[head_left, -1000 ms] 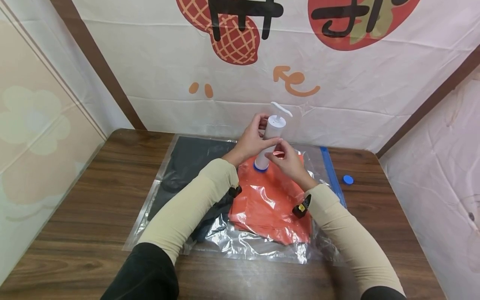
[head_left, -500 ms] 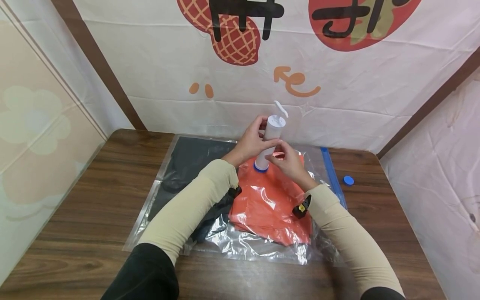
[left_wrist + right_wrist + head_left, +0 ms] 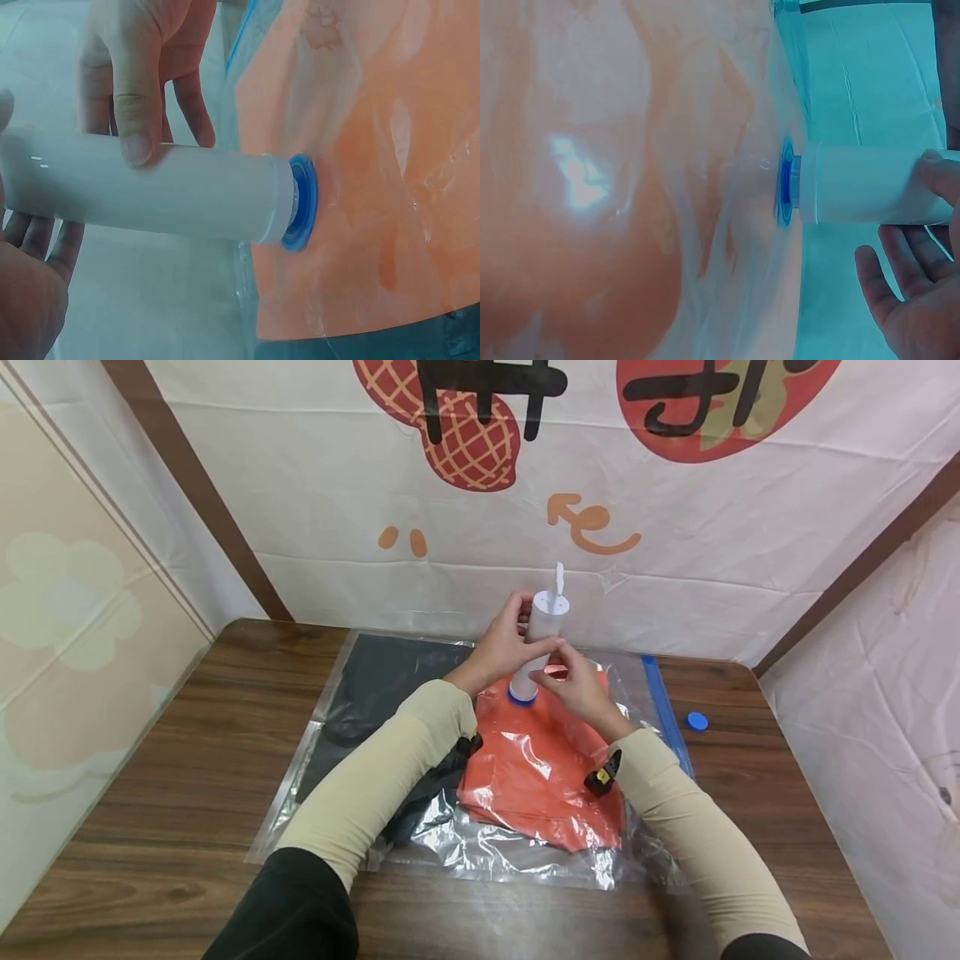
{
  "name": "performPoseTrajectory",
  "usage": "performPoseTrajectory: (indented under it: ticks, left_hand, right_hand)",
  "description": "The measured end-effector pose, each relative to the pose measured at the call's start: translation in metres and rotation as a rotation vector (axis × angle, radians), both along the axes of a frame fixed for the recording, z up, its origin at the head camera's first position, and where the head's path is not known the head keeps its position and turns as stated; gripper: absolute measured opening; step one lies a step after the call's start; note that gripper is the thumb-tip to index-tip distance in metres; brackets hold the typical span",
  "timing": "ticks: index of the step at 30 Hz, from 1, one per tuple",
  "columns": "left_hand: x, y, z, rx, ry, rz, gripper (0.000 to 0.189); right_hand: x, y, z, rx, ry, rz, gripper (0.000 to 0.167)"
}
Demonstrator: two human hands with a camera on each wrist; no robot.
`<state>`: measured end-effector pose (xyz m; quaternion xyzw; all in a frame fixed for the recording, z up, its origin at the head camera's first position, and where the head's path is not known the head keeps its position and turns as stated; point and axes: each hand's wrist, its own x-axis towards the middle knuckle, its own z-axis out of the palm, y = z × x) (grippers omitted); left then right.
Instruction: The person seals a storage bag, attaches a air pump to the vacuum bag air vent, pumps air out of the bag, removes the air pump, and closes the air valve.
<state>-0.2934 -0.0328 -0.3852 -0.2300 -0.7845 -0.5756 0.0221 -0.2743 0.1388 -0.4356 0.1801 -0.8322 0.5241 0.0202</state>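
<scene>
A white cylindrical hand pump (image 3: 542, 631) with a T-shaped handle (image 3: 559, 579) leans slightly over the clear zip-lock vacuum storage bag (image 3: 487, 860). Its lower end meets the blue valve (image 3: 304, 202) on the bag, over folded orange-red fabric (image 3: 540, 793). My left hand (image 3: 501, 643) grips the barrel from the left, fingers behind it and thumb across the front. From the right, my right hand (image 3: 581, 685) holds the barrel with thumb and fingertips, close to the left thumb. In the right wrist view the right hand (image 3: 915, 315) has its fingers spread under the barrel.
A round blue cap (image 3: 697, 721) lies on the wooden table (image 3: 150, 793), right of the bag's blue zip strip (image 3: 663, 710). Dark folded fabric (image 3: 390, 685) fills the bag's left part. A printed cloth backdrop (image 3: 315, 502) hangs close behind the table.
The pump's handle has turned clockwise as seen from above, from lying crosswise to pointing nearly front to back. Both hands keep almost the same place on the barrel.
</scene>
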Motion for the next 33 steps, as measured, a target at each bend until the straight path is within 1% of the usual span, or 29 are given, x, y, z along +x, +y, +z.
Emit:
performPoseTrajectory:
  ticks: [2, 6, 9, 13, 17, 20, 21, 24, 27, 28, 33]
  left_hand:
    - [0.0, 0.0, 0.0, 0.004, -0.004, -0.002, 0.063]
    - [0.0, -0.001, -0.001, 0.003, 0.013, -0.008, 0.058]
    - [-0.001, -0.001, -0.001, 0.009, 0.024, -0.01, 0.056]
    - [-0.001, 0.0, -0.002, 0.017, 0.025, 0.003, 0.061]
    - [0.001, 0.0, -0.002, 0.013, 0.019, 0.031, 0.066]
    - [0.001, 0.0, -0.001, 0.008, 0.018, 0.038, 0.063]
    - [0.001, 0.0, -0.001, 0.005, 0.023, 0.037, 0.06]
    - [-0.001, -0.001, -0.001, 0.001, 0.038, 0.034, 0.055]
    - [-0.002, -0.001, -0.002, -0.002, 0.049, 0.034, 0.054]
    - [-0.002, -0.001, -0.002, 0.002, 0.044, 0.032, 0.056]
    - [0.0, -0.002, -0.003, 0.023, 0.006, 0.022, 0.063]
  right_hand:
    - [0.0, -0.001, 0.0, -0.012, -0.001, 0.003, 0.05]
    - [0.0, -0.002, 0.0, -0.061, -0.004, 0.045, 0.053]
    - [0.001, -0.003, 0.001, -0.07, -0.009, 0.058, 0.053]
    - [0.001, -0.004, 0.002, -0.038, -0.011, 0.021, 0.049]
    - [0.002, -0.005, 0.001, -0.012, -0.005, -0.013, 0.045]
    - [0.011, -0.008, 0.014, -0.009, -0.015, -0.007, 0.044]
    - [0.012, -0.008, 0.015, -0.017, -0.021, -0.004, 0.041]
    - [0.012, -0.008, 0.016, -0.048, -0.014, 0.029, 0.043]
    - [0.001, -0.005, 0.001, -0.07, 0.009, 0.055, 0.048]
    - [0.0, -0.004, 0.0, -0.065, 0.017, 0.056, 0.051]
    - [0.0, -0.004, -0.003, -0.012, 0.007, -0.003, 0.045]
